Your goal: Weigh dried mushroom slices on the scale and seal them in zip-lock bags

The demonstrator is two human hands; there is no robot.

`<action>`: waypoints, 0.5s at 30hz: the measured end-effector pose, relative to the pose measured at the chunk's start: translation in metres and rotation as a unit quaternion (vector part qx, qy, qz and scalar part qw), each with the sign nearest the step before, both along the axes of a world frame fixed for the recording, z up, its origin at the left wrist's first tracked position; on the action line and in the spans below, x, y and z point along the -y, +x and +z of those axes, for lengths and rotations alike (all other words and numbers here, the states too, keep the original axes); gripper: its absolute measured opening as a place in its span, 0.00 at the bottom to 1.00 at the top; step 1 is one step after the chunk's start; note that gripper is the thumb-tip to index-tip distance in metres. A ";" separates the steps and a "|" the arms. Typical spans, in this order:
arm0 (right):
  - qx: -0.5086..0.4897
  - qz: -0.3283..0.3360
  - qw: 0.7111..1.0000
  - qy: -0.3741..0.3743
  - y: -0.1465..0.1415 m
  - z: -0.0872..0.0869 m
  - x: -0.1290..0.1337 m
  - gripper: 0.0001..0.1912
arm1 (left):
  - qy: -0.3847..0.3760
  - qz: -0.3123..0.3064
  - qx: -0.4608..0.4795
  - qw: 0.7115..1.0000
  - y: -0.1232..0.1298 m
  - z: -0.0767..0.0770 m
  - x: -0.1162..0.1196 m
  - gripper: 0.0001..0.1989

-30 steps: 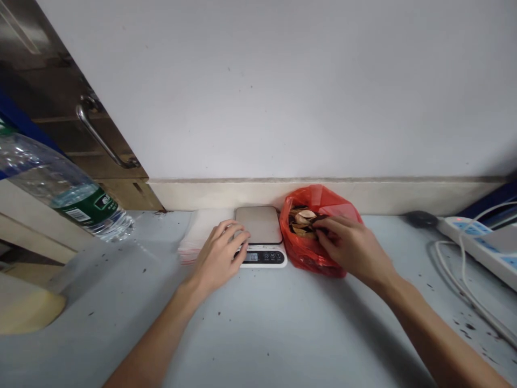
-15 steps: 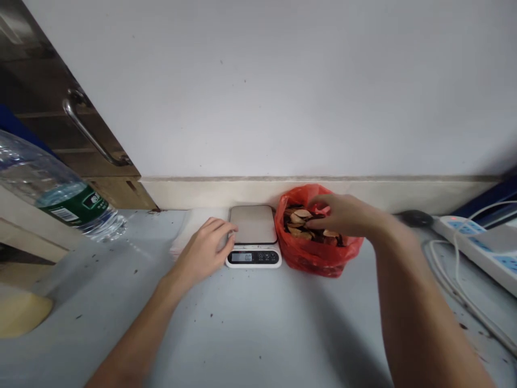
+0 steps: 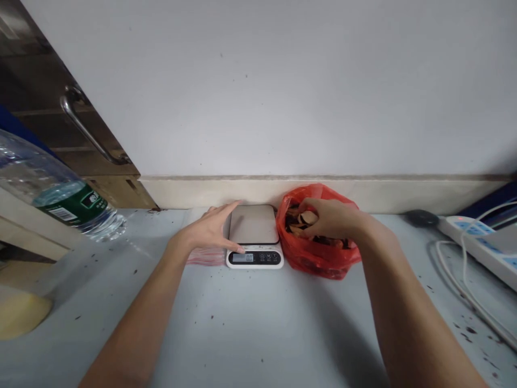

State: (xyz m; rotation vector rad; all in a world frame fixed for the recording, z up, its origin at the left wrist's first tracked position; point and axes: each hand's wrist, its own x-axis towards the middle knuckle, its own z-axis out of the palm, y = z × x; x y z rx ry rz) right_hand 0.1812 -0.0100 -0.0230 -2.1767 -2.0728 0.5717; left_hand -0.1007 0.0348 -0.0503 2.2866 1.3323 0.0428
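"Red, crinkled plastic, that bag (image 3: 313, 264) beneath the right hand (image 3: 331, 216)?"

"Yes, holding curled brown slices (image 3: 294, 228). The hand bends round a pale, rounded slice (image 3: 309, 217); whether it grips, I can't tell."

"And the left hand (image 3: 205, 229)?"

"Spread wide over thin, red-edged sheets (image 3: 207, 256), thumb by the smooth, squarish scale (image 3: 254, 223) between both hands."

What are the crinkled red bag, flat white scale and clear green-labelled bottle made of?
The crinkled red bag: thin, glossy plastic film, judging by its creases and shine.
The flat white scale: probably hard plastic, given its smooth, rounded rim; the grey plate has a satin sheen suggesting metal.
The clear green-labelled bottle: likely glossy plastic, being see-through with bright highlights.
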 end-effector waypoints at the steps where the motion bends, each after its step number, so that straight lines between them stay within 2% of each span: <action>1: -0.009 0.008 1.000 0.005 0.004 -0.002 -0.001 0.20 | -0.002 -0.009 0.008 1.000 0.000 -0.002 -0.002 0.61; 5: -0.052 -0.001 0.999 -0.006 0.015 -0.007 -0.007 0.22 | -0.019 -0.021 0.027 0.999 0.000 -0.007 -0.006 0.62; 9: -0.088 -0.029 0.995 -0.025 0.020 -0.005 -0.009 0.18 | -0.016 -0.021 0.046 0.999 -0.001 -0.009 -0.010 0.60; 12: -0.068 -0.002 0.998 0.008 0.025 0.002 -0.008 0.12 | -0.023 -0.024 0.044 0.998 -0.003 -0.010 -0.012 0.62; 15: -0.039 0.011 0.998 0.049 0.029 0.006 -0.007 0.16 | -0.026 -0.036 0.044 0.998 -0.004 -0.010 -0.013 0.63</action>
